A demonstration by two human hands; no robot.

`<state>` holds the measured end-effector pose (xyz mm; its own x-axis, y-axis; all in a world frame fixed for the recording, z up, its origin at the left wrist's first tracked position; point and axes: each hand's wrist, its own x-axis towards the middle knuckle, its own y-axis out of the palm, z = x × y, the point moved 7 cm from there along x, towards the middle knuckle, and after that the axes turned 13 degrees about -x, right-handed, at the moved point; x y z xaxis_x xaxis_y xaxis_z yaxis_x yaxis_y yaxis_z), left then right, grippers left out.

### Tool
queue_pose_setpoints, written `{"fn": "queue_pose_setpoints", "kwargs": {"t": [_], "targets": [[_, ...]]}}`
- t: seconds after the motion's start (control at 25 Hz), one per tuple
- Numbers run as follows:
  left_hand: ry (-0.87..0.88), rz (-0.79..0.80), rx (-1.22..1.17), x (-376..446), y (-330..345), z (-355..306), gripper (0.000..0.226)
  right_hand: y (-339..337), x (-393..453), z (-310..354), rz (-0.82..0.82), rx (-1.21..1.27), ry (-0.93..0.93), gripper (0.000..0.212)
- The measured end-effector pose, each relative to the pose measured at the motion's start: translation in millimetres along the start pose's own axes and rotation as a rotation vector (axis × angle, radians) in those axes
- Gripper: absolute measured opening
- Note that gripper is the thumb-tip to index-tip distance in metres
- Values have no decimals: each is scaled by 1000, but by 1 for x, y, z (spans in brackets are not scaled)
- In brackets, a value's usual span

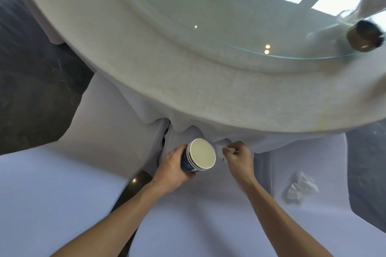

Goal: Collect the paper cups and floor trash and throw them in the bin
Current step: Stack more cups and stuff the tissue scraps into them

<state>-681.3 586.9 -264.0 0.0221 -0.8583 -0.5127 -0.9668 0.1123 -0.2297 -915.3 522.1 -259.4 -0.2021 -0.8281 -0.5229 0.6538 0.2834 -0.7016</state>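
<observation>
Below, left hand (173,166) grips stacked cups (199,155) (nested).

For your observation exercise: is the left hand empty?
No, the left hand grips a stack of paper cups, its fingers curled round the blue sides.

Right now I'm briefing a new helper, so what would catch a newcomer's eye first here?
At bottom centre, the left hand grips a nested stack of blue paper cups, while the right hand pinches a small white scrap beside it. Crumpled white tissue lies on the white cloth at lower right, and a round glass turntable tops the big white-clothed table above.
</observation>
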Motion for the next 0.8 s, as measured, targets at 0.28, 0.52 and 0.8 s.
{"fn": "queue_pose_setpoints", "kwargs": {"t": [0.28, 0.52, 0.8], "targets": [[146, 74, 104, -42, 5, -121, 79, -122, -117, 88, -148, 209, -183, 11], [276, 196, 209, -83, 42, -176, 84, -161, -172, 70, -135, 58, -150, 10], [344, 281, 221, -144, 118, -205, 76, -200, -228, -2, 141, -159, -188, 65]]}}
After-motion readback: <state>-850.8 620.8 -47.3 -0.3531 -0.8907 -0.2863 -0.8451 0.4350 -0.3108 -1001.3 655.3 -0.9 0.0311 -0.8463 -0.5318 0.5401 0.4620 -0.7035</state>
